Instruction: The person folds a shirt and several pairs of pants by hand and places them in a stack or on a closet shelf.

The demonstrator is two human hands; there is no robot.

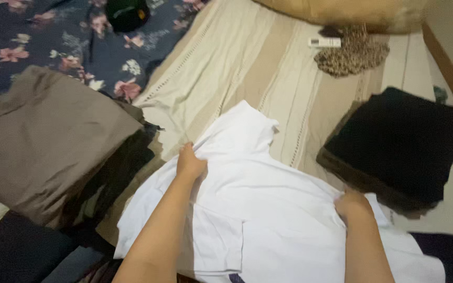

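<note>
White shirt (pixel 268 209) lies spread at lower centre of frame on striped bed sheet (pixel 247 63). Left hand (pixel 190 163) pinches its left edge; right hand (pixel 353 205) grips its right edge, hands well apart.

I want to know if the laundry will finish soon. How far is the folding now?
Done, it seems: a folded dark stack lies to the right. In hand: a white shirt lies spread on the striped sheet, the left hand and right hand gripping its edges. Left: a grey-brown cloth and dark clothes on the left look unfolded.
</note>
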